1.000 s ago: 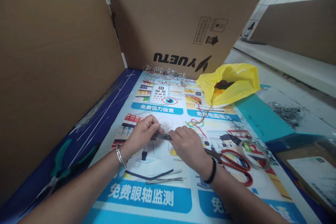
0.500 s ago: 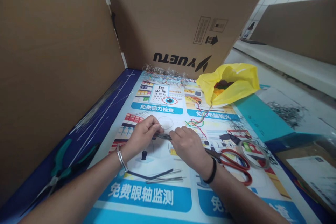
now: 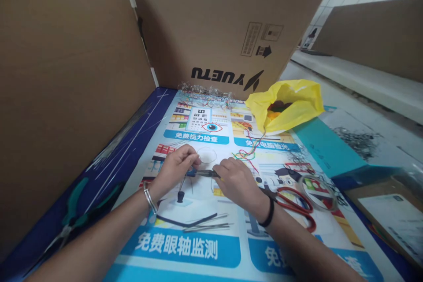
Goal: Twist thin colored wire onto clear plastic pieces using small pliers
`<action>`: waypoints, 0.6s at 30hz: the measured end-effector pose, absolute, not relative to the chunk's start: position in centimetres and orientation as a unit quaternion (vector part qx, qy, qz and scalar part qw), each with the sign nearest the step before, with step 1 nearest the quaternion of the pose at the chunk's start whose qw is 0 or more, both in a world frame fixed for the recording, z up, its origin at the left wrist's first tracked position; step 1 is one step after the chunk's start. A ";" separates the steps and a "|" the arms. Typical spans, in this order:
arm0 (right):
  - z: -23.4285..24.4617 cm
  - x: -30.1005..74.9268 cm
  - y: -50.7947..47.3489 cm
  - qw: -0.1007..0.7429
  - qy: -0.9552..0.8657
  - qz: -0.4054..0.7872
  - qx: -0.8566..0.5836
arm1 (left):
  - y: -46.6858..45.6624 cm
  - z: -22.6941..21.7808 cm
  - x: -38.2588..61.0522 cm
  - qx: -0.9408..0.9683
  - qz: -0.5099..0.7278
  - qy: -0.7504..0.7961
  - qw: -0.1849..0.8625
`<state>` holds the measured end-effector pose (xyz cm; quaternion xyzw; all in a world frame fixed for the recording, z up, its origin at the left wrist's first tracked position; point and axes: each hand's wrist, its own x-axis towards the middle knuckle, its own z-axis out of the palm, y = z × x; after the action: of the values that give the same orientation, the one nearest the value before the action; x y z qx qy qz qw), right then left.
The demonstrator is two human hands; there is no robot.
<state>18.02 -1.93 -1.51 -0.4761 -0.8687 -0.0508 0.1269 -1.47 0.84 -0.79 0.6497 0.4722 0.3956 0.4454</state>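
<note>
Grips pliers [image 3: 207, 173] in right hand [image 3: 236, 183], tips near left hand [image 3: 178, 163], pinches thin wire [image 3: 216, 156] in left over poster [image 3: 198, 207], can't confirm plier-wire contact.

A table with a dark blue covering [image 3: 139, 152] carried a large printed sheet [image 3: 194, 209] that filled the centre and bottom of the frame. On the blue strip at left lay fine pale strands [image 3: 110, 147], and teal-handled pliers [image 3: 66, 230] rested at lower left. Thin grey rods [image 3: 211, 227] lay on the sheet, low in the centre. Red-handled scissors [image 3: 302, 212] and a clear ring-shaped roll [image 3: 334, 200] sat at right, coloured cords [image 3: 244, 156] right of centre, a yellow bag [image 3: 304, 108] at upper right, and a glinting tangle [image 3: 208, 94] above centre.
</note>
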 end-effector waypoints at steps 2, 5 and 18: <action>-1.6 18.3 -1.7 0.155 -0.845 -0.010 -0.511 | 1.1 -0.8 -1.7 0.664 0.394 0.470 0.427; -1.6 18.5 -1.3 0.177 -0.812 0.050 -0.555 | 1.2 -0.9 -1.8 0.683 0.390 0.470 0.400; -1.7 18.4 -1.3 0.127 -0.803 0.044 -0.580 | 1.1 -0.9 -1.6 0.674 0.389 0.494 0.388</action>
<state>18.37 -1.33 -1.65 -0.5800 -0.8034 0.0441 0.1272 -1.63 1.07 -0.94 0.6736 0.4942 0.3888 0.3884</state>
